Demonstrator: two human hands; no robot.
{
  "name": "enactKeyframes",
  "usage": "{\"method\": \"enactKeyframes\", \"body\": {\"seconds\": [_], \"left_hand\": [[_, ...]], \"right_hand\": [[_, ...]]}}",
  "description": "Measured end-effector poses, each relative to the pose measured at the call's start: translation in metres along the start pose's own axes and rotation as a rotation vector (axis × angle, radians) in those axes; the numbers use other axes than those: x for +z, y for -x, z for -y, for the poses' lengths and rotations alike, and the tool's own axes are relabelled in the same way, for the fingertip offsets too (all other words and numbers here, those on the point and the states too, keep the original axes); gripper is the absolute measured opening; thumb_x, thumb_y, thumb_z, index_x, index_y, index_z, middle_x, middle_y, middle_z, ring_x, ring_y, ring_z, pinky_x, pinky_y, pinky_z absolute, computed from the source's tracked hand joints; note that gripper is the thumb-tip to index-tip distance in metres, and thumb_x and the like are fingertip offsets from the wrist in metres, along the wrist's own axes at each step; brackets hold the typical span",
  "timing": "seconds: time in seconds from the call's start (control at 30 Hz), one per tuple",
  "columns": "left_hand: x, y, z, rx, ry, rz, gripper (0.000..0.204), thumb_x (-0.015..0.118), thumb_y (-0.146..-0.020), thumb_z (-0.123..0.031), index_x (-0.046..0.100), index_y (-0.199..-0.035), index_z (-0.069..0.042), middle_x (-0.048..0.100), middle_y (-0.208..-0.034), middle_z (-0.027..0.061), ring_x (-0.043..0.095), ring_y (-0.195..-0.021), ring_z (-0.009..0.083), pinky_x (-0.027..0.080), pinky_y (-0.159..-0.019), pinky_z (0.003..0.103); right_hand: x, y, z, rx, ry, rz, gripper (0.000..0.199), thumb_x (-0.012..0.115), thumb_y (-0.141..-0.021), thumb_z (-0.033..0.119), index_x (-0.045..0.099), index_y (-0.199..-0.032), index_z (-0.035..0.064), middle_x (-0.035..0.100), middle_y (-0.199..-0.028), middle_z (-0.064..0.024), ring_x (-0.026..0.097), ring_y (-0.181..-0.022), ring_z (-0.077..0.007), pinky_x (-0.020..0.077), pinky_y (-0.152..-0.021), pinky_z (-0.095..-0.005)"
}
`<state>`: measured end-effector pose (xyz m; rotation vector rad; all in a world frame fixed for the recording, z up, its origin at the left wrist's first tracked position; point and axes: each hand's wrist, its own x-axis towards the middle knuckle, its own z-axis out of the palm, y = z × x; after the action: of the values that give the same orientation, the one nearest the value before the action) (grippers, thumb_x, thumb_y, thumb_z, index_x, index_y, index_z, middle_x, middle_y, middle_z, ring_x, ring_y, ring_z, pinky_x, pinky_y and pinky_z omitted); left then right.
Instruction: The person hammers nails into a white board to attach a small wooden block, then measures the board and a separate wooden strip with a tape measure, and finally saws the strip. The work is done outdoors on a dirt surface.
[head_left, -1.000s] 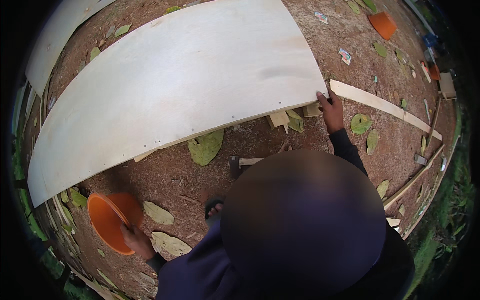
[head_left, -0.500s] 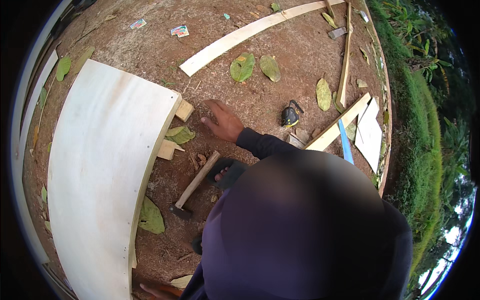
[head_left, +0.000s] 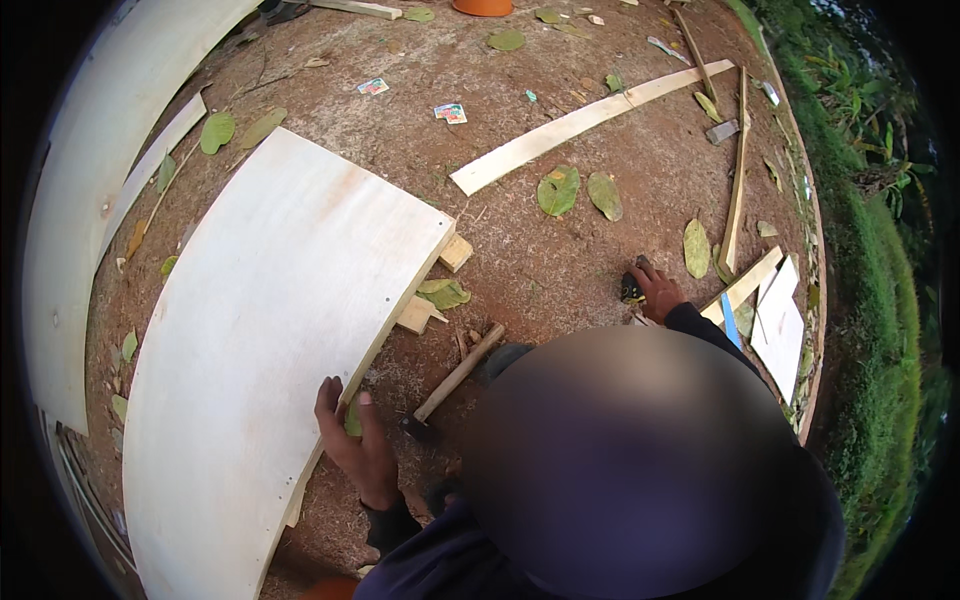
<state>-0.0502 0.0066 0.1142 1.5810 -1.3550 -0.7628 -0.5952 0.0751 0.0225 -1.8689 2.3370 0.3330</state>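
My right hand (head_left: pixel 660 292) reaches out over the dirt, its fingers curled round a black and yellow tape measure (head_left: pixel 630 288). Fingers and thumb apart, my left hand (head_left: pixel 362 445) is at the right edge of a large pale plywood panel (head_left: pixel 270 300); its fingertips overlap that edge, and whether they press on it I cannot tell. The panel has a wooden frame strip under its edge and small nail heads along it. Between my hands and close to the panel lies a hammer (head_left: pixel 460 370) with a wooden handle and dark head.
Short wood blocks (head_left: pixel 456 253) poke out beside the panel. A long thin plank (head_left: pixel 590 125) lies farther off. At the right are wood strips (head_left: pixel 737 170), a white offcut (head_left: pixel 779 325) and a blue strip (head_left: pixel 731 322). An orange container (head_left: pixel 482 6) stands at the far edge; large leaves (head_left: pixel 558 190) are scattered around.
My right hand has gone from near the panel's corner to the tape measure and closed on it. My left hand has come up along the panel's edge. The view has shifted.
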Motion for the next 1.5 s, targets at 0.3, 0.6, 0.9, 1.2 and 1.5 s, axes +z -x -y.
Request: {"method": "enactKeyframes", "body": {"seconds": [0.3, 0.6, 0.9, 1.2, 1.5], "left_hand": [[0.030, 0.035, -0.004, -0.183, 0.415, 0.405, 0.050, 0.073, -0.097, -0.021, 0.057, -0.137, 0.005, 0.069, -0.121, 0.0187, 0.067, -0.112, 0.0260, 0.053, -0.095, 0.039], [0.024, 0.010, -0.053, -0.018, 0.816, 0.432, 0.051, 0.074, -0.097, -0.016, 0.054, -0.141, 0.004, 0.066, -0.124, 0.0125, 0.064, -0.111, 0.0171, 0.055, -0.091, 0.031], [-0.036, -0.030, -0.044, -0.288, 1.328, 0.035, 0.034, 0.072, -0.099, -0.014, 0.047, -0.116, 0.003, 0.070, -0.102, 0.0180, 0.072, -0.089, 0.0217, 0.064, -0.077, 0.035], [-0.112, -0.111, 0.013, -0.474, 1.105, -0.091, 0.020, 0.069, -0.099, -0.012, 0.052, -0.103, -0.004, 0.069, -0.103, 0.0139, 0.074, -0.100, 0.0225, 0.061, -0.087, 0.036], [-0.445, -0.279, 0.082, -0.341, 0.551, -0.786, 0.022, 0.055, -0.108, -0.017, 0.066, -0.119, -0.001, 0.068, -0.110, 0.0072, 0.065, -0.105, 0.0169, 0.057, -0.099, 0.033]], "right_hand": [[-0.093, -0.030, 0.071, -0.039, -0.419, 0.022, 0.079, 0.088, -0.072, 0.049, 0.060, -0.133, 0.0089, 0.069, -0.115, -0.0211, 0.070, -0.107, -0.0347, 0.0559, -0.092, -0.0449], [-0.259, -0.010, 0.298, -0.939, -0.268, 0.126, 0.071, 0.083, -0.074, 0.043, 0.060, -0.130, 0.0058, 0.067, -0.107, -0.0204, 0.066, -0.099, -0.0393, 0.0528, -0.086, -0.0483], [-0.303, -0.033, 0.432, -1.321, -0.226, 0.145, 0.062, 0.076, -0.079, 0.029, 0.059, -0.131, 0.0016, 0.055, -0.138, -0.0237, 0.061, -0.121, -0.0409, 0.0521, -0.099, -0.0477], [-0.295, -0.128, 0.524, -1.387, -0.123, 0.346, 0.054, 0.070, -0.093, 0.030, 0.057, -0.141, 0.0074, 0.066, -0.105, -0.0160, 0.067, -0.100, -0.0357, 0.0535, -0.088, -0.0472], [-0.311, -0.423, 0.452, -1.276, -0.455, 0.499, 0.044, 0.070, -0.094, 0.025, 0.063, -0.132, 0.0053, 0.065, -0.102, -0.0163, 0.064, -0.098, -0.0322, 0.0506, -0.090, -0.0436]]}}
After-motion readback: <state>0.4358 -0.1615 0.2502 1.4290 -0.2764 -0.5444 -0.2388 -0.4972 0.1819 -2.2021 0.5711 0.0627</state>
